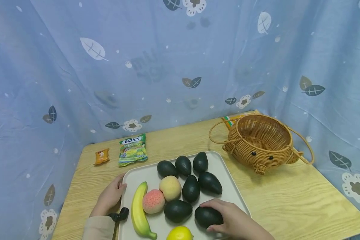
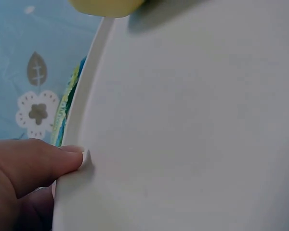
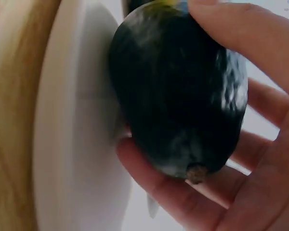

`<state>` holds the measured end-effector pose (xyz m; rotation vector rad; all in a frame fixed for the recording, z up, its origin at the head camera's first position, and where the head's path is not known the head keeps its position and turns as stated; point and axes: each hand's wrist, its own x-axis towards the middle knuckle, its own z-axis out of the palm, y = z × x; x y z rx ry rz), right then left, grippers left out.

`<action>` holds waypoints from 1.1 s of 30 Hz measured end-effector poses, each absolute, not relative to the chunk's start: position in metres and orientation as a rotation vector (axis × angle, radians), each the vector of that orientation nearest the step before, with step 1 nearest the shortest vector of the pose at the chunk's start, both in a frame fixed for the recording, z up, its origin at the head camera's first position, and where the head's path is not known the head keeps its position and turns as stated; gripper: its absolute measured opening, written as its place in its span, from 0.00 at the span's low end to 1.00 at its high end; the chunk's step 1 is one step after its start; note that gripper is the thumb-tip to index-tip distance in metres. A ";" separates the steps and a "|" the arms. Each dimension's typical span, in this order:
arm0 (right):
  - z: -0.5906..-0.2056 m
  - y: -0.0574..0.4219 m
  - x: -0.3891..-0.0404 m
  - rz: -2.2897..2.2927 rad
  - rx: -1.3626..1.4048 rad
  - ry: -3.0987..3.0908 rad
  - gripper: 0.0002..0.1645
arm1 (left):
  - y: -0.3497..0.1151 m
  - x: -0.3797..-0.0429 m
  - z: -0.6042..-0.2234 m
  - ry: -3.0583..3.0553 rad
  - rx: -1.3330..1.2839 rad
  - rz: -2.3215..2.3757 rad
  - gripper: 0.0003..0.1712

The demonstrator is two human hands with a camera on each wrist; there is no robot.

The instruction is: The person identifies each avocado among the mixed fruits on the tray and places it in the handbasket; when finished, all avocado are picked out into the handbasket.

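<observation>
My right hand [image 1: 225,216] grips a dark green avocado [image 1: 208,217] over the tray's front right part. In the right wrist view its fingers curl round the avocado [image 3: 178,96], whose brown stem end faces the camera. My left hand [image 1: 111,196] holds the left rim of the white tray [image 1: 228,180]; the left wrist view shows the thumb [image 2: 62,161] over the rim. On the tray lie several more avocados [image 1: 191,189], a banana [image 1: 139,210], a pink peach [image 1: 154,201], a yellowish peach [image 1: 170,188] and a yellow lemon [image 1: 180,234], cut by the frame edge.
A wicker basket [image 1: 243,150] with an animal face and loop handles stands right of the tray. Behind the tray lie a green candy bag [image 1: 133,150] and a small orange packet [image 1: 102,156]. Another orange packet [image 1: 228,124] is partly hidden behind the basket. A blue curtain [image 1: 168,66] encloses the table.
</observation>
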<state>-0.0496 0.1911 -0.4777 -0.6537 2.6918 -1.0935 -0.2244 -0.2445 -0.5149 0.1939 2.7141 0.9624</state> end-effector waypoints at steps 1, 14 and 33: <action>-0.478 0.192 -0.049 -1.104 -0.683 2.697 0.36 | -0.245 -0.224 -0.514 2.714 0.192 0.962 0.31; -0.424 0.238 -0.090 -1.255 -0.959 3.148 0.44 | -0.256 -0.218 -0.510 2.745 0.116 0.951 0.31; -0.384 0.332 -0.155 -1.184 0.239 3.399 0.39 | -0.241 -0.220 -0.513 2.790 0.169 0.883 0.31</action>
